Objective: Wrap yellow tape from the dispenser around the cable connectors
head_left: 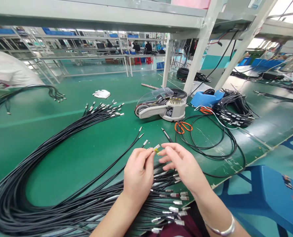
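My left hand [139,169] pinches a black cable just behind its silver connector [157,146]. A small piece of yellow tape [156,151] sits at that connector, on the side toward my right hand. Fingers apart, my right hand [179,161] is close beside the tape; whether a fingertip touches it I cannot tell. Under both hands spreads a large bundle of black cables [69,205] with silver connector ends. It curves round at the left, and its other ends [104,110] lie farther back. A few loose cable ends [140,130] point away from me.
Beyond my hands stands a grey tape dispenser [174,110]. Nearby lie a pen-like tool [166,135], orange-handled scissors [183,127] and a white glove [102,94]. Coiled cables [232,110] and a blue holder [207,98] are at right. A blue stool [267,194] stands beside the table; a person's sleeve [11,69] shows left.
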`<act>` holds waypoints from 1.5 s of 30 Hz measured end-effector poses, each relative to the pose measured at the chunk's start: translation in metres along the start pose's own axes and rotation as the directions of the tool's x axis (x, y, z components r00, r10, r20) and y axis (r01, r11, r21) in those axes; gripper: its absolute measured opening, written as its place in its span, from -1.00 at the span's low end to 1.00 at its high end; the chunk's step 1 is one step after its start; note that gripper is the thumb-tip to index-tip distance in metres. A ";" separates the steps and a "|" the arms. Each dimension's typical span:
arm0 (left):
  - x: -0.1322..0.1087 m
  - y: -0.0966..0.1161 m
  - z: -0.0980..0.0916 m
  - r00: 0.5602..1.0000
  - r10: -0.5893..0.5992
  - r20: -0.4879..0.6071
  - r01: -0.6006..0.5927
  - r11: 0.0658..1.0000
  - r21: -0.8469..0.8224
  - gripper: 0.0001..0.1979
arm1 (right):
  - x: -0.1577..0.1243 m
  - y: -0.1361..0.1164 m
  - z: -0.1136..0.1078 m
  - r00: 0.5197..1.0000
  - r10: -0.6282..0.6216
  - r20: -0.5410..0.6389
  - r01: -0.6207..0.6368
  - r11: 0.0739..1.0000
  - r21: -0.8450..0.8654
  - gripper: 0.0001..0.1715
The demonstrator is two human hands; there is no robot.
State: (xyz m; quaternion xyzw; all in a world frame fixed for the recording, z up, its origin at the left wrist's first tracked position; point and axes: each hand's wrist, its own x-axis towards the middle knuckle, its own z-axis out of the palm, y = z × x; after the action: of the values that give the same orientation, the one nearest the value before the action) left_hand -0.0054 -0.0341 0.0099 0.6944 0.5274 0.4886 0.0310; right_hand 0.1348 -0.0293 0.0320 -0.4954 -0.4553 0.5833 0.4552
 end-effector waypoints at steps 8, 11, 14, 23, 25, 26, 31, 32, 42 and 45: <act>-0.001 0.001 -0.002 0.999 -0.052 0.014 0.053 0.998 -0.022 -0.86 | 0.002 0.003 0.011 0.984 -0.174 -0.032 0.163 0.962 -0.217 -0.72; 0.001 0.004 -0.003 0.976 -0.203 0.073 0.210 0.973 -0.096 -0.88 | 0.001 0.008 0.012 0.977 -0.209 -0.048 0.196 0.960 -0.200 -0.75; 0.004 0.008 -0.006 0.918 -0.364 0.161 0.386 0.912 -0.137 -0.85 | 0.000 0.011 0.011 0.968 -0.246 -0.046 0.233 0.953 -0.191 -0.78; 0.014 0.017 -0.012 0.673 -0.620 0.403 0.736 0.616 -0.280 -0.75 | -0.002 0.013 0.008 0.939 -0.342 -0.032 0.323 0.910 -0.261 -0.84; 0.015 0.016 -0.013 0.639 -0.627 0.445 0.767 0.562 -0.309 -0.75 | -0.001 0.012 0.009 0.940 -0.338 -0.036 0.317 0.911 -0.262 -0.83; 0.015 0.016 -0.013 0.622 -0.626 0.470 0.781 0.532 -0.327 -0.74 | -0.001 0.011 0.009 0.941 -0.337 -0.036 0.316 0.912 -0.261 -0.83; 0.017 0.012 -0.014 0.576 -0.574 0.582 0.817 0.413 -0.401 -0.72 | 0.000 0.008 0.010 0.938 -0.346 -0.028 0.325 0.904 -0.277 -0.82; 0.017 0.011 -0.014 0.574 -0.562 0.596 0.819 0.399 -0.412 -0.72 | 0.000 0.008 0.010 0.937 -0.347 -0.029 0.325 0.902 -0.284 -0.82; 0.014 0.003 -0.012 0.554 -0.504 0.663 0.829 0.262 -0.493 -0.76 | 0.002 0.007 0.011 0.926 -0.377 -0.023 0.352 0.883 -0.309 -0.84; 0.017 0.005 -0.015 0.542 -0.484 0.687 0.834 0.207 -0.512 -0.77 | 0.002 0.006 0.011 0.926 -0.377 -0.022 0.354 0.886 -0.298 -0.84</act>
State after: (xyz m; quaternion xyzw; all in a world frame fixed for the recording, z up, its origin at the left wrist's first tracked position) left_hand -0.0132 -0.0309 0.0315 0.3721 0.4737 0.4584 0.6535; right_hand 0.1229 -0.0295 0.0269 -0.4845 -0.6021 0.3940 0.4975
